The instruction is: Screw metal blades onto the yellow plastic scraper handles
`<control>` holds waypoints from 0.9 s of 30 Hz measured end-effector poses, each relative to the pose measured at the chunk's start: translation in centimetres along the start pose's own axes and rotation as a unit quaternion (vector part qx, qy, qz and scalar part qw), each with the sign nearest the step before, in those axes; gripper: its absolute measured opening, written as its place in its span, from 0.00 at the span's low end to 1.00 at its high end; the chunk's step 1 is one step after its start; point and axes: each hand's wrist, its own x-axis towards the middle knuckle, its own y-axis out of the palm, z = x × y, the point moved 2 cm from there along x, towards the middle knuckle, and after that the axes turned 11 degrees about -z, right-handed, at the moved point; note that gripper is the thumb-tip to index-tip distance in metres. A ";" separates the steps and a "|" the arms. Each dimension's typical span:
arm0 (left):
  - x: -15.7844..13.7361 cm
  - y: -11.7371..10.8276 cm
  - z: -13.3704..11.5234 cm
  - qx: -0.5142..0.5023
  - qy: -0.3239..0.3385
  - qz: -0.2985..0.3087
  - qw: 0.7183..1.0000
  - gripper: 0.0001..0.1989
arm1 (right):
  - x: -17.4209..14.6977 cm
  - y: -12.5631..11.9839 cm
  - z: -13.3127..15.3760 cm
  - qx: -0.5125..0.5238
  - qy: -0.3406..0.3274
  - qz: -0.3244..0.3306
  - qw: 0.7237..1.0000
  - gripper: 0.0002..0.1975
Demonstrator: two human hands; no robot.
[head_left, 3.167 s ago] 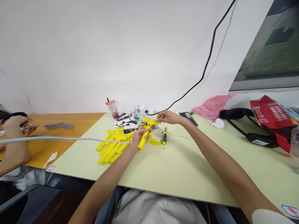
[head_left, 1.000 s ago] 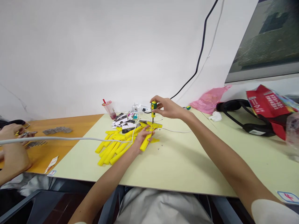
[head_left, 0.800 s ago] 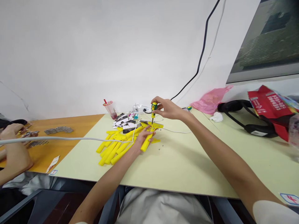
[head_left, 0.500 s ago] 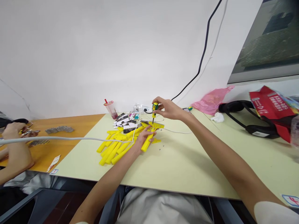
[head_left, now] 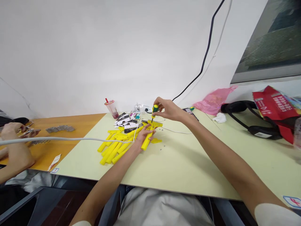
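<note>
below the right grip [head_left: 167, 108], pinched on the screwdriver [head_left: 154, 109], is the head of the yellow t-shaped tool [head_left: 146, 143], its long axis slanting nearward and left of that grip. the left grip [head_left: 143, 135], closer to it, is clamped around its neck. the right wrist is raised; tip contact is unclear.
</note>
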 end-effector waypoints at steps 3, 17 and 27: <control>0.1 0.0 -0.3 0.005 0.017 -0.004 1.000 0.37 | 0.0 0.5 0.6 -0.063 -0.052 0.011 0.997 0.16; 0.2 -0.4 -0.6 -0.001 0.046 -0.032 0.998 0.42 | -0.6 1.4 0.6 -0.040 -0.031 0.049 0.997 0.16; 0.3 -0.4 -0.6 0.022 0.062 -0.017 0.998 0.40 | -0.6 1.5 0.5 -0.036 -0.087 0.002 0.996 0.09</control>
